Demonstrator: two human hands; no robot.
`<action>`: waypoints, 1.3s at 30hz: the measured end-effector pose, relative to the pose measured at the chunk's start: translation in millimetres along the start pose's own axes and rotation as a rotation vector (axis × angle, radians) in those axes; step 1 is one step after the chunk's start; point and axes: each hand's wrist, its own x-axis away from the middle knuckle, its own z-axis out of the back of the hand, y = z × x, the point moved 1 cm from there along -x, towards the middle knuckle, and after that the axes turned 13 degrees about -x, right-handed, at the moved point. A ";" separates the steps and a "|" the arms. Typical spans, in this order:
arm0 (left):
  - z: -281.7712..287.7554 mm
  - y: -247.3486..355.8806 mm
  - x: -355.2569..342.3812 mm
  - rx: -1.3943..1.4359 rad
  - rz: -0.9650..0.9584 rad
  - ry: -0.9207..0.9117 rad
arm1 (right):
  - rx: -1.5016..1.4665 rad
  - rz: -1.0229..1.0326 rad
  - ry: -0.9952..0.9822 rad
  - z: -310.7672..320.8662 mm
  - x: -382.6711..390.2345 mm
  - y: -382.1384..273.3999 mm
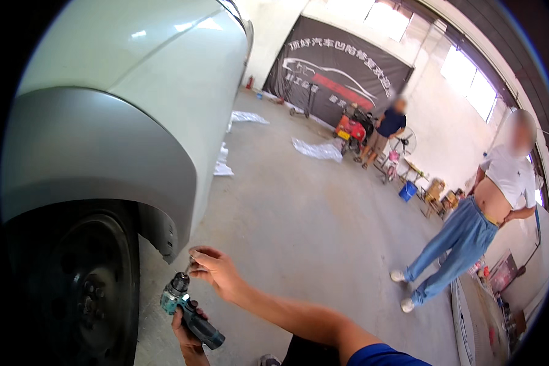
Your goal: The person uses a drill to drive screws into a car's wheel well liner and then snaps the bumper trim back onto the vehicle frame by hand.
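A teal and black cordless drill (173, 299) is in my left hand (186, 335), whose fingers wrap round its handle. The chuck points up and away from me. At its tip, my right hand (218, 272) pinches a thin metal bit (189, 266) between thumb and fingers. Whether the bit is seated in the chuck is too small to tell. Just left of the hands is a pale car (183, 79) with a grey wheel-arch trim (122, 134). The trim's lower end (169, 244) hangs close to my right fingertips. Beneath the arch sits a dark wheel (91, 287).
A person in jeans (451, 244) stands at the right, hands at the waist. Another person (387, 128) stands farther back beside a red machine (352, 127). White sheeting (317, 149) lies on the grey floor (299, 226). A blue bucket (407, 191) stands near the right wall.
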 end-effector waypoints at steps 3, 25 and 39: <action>-3.2 -0.1 3.1 -0.065 0.010 -0.100 | -0.062 -0.030 -0.036 12.9 -1.6 2.4; -12.9 -3.9 13.7 -0.097 -0.097 -0.057 | 0.196 0.172 -0.038 5.9 4.2 7.2; -25.2 -4.5 3.6 -0.085 -0.149 -0.080 | 0.242 0.089 -0.060 22.6 -1.7 -16.5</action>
